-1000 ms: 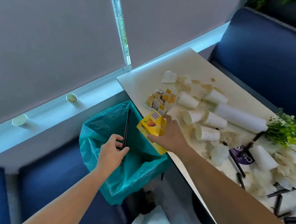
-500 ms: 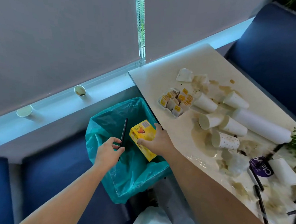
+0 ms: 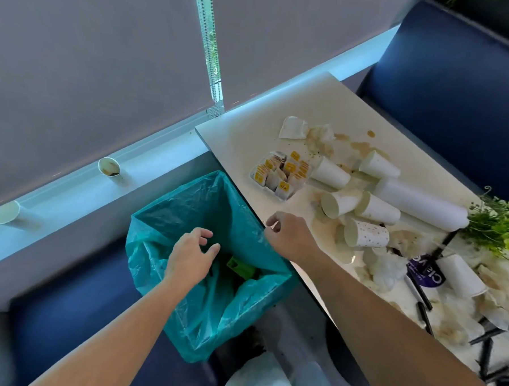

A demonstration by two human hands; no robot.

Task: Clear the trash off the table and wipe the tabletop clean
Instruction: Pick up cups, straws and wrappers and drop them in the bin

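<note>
1. Fingers [image 3: 205,234] of left hand [image 3: 189,258]: spread, empty, above the teal bin bag [image 3: 188,198], lower centre.
2. Right hand [image 3: 292,237]: curled at the table [image 3: 311,101] edge; contents cannot be told.
3. Trash: paper cups [image 3: 339,203] and sachet tray [image 3: 281,173], centre right, among wet stains.
4. Risk: tipped cups may roll or drip past the bag when swept.

Bright daylight from the window, soft shadows, wide-angle bending, slight blur.
</note>
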